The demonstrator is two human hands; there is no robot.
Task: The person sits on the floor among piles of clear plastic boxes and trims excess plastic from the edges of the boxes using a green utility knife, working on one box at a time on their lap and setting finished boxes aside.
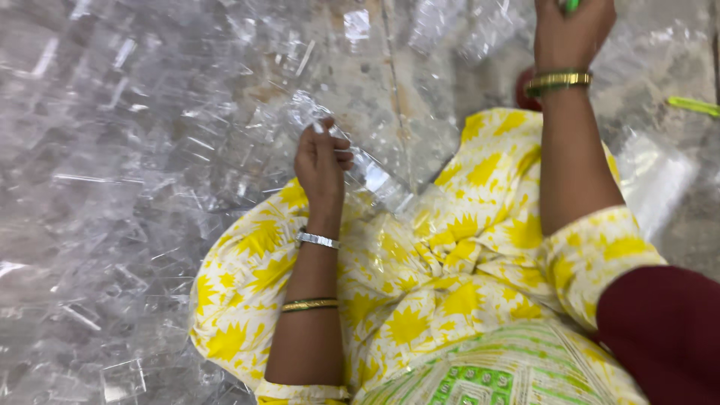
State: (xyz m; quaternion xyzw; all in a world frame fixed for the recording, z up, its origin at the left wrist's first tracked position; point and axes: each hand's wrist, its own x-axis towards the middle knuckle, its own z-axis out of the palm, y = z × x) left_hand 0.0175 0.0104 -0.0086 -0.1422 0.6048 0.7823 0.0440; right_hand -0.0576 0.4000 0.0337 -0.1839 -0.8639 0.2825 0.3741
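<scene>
My left hand is closed on the edge of a clear plastic bag that lies across my lap, which is covered by yellow and white flowered cloth. My right hand is raised at the top right of the view, fingers closed around a small green thing whose tip shows at the frame's edge. Bangles circle both wrists.
A large heap of clear plastic bags covers the floor at left and above. More clear plastic lies at right. A yellow-green strip lies at far right. A small red object peeks out beside my right wrist.
</scene>
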